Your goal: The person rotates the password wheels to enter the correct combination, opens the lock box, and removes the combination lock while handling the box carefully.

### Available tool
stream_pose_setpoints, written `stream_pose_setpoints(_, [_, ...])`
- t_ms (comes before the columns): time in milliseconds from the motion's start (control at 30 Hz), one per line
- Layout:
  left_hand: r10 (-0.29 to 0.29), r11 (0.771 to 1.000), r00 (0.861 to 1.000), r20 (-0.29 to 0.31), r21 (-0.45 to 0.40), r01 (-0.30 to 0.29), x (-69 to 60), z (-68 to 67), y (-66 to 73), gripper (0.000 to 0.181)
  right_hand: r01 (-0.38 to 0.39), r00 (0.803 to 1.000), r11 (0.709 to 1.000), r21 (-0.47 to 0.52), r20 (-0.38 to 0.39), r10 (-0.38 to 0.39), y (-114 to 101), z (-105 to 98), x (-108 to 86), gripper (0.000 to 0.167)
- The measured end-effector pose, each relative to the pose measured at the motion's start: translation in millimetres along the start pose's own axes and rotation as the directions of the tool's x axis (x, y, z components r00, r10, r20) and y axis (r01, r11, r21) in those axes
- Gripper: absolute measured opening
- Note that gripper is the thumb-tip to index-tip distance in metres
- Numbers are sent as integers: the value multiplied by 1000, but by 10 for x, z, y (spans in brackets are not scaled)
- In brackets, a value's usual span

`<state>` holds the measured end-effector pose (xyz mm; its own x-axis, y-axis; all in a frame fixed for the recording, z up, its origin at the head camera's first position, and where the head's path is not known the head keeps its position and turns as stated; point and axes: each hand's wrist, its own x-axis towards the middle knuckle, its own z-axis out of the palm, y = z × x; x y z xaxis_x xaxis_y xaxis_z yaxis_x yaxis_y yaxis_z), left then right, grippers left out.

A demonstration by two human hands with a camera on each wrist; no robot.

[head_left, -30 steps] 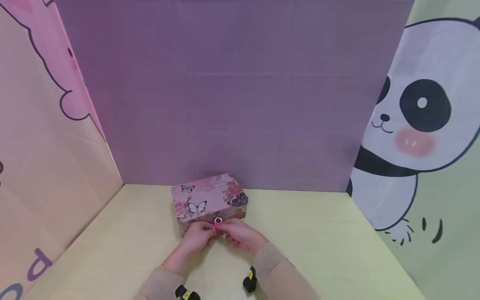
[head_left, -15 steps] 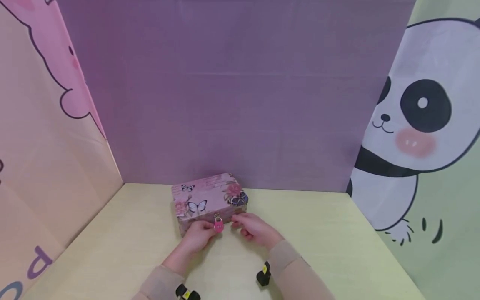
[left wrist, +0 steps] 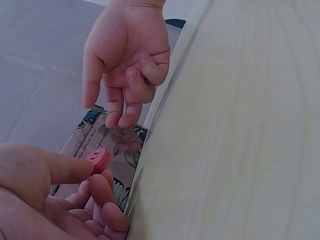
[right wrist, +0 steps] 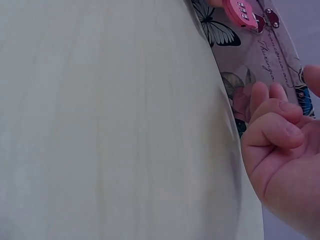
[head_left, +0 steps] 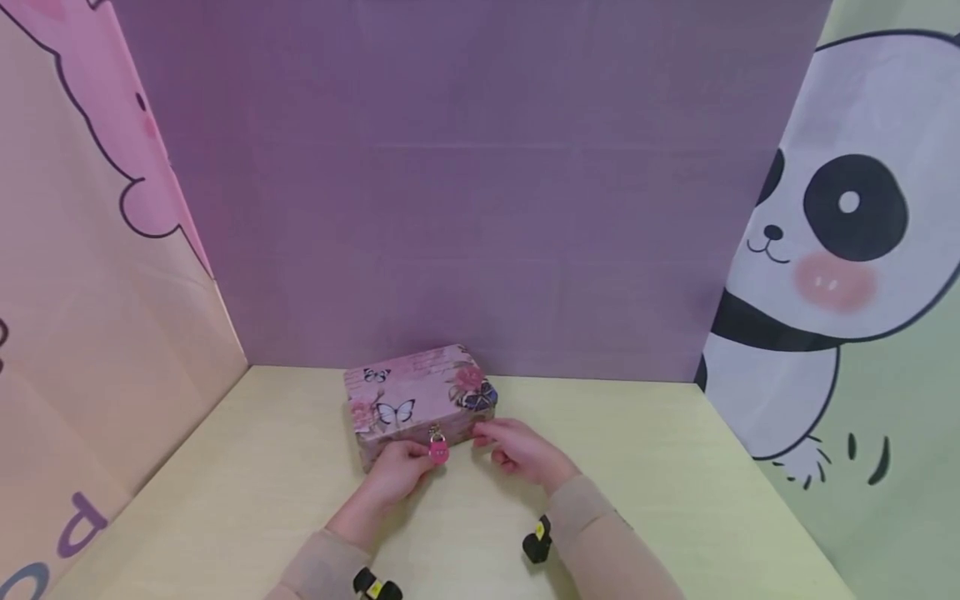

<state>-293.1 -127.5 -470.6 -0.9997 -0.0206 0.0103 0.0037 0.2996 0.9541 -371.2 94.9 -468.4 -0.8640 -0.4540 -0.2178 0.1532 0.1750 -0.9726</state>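
A pink box (head_left: 420,387) with butterflies and roses printed on it stands at the back of the table, its lid down. From the metal clasp (right wrist: 271,18) on its front hangs a pink combination padlock (head_left: 438,451) with number dials. The left hand (head_left: 393,477) pinches the padlock's body between thumb and fingers; the left wrist view shows this pinch closely. Just right of the padlock, the right hand (head_left: 525,454) is at the box's front right corner, holding nothing, some fingers extended and others curled. Whether its fingertips touch the box, I cannot tell.
The pale wooden table (head_left: 675,500) reaches forward to a purple backdrop (head_left: 480,208) behind the box. Printed cloth panels stand at both sides, with a panda (head_left: 847,208) on the right one. A black wrist device (head_left: 537,542) sits by the right sleeve.
The right hand has let go of the padlock and moved right, toward the box's right corner. The left hand keeps its pinch on the padlock, nearly still.
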Motion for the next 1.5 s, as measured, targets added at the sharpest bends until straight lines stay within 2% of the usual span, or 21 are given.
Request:
stream_pose_setpoints(533, [20, 999, 1000, -19, 25, -20, 20, -4, -16, 11, 21, 998, 998, -51, 54, -18, -98, 161, -2, 44])
stream_pose_setpoints(967, [-32, 999, 999, 8, -16, 32, 6, -17, -13, 13, 30, 999, 997, -69, 43, -28, -67, 373, 12, 35])
stream_pose_setpoints(1233, [-13, 1000, 1000, 6, -25, 13, 9, -8, -25, 13, 62, 996, 993, -102, 66, -55, -22, 456, 62, 29])
stream_pose_setpoints(1500, [2, 1000, 1000, 7, -16, -2, 24, 15, -43, 12, 36, 999, 989, -146, 41, -30, -18, 502, 66, 25])
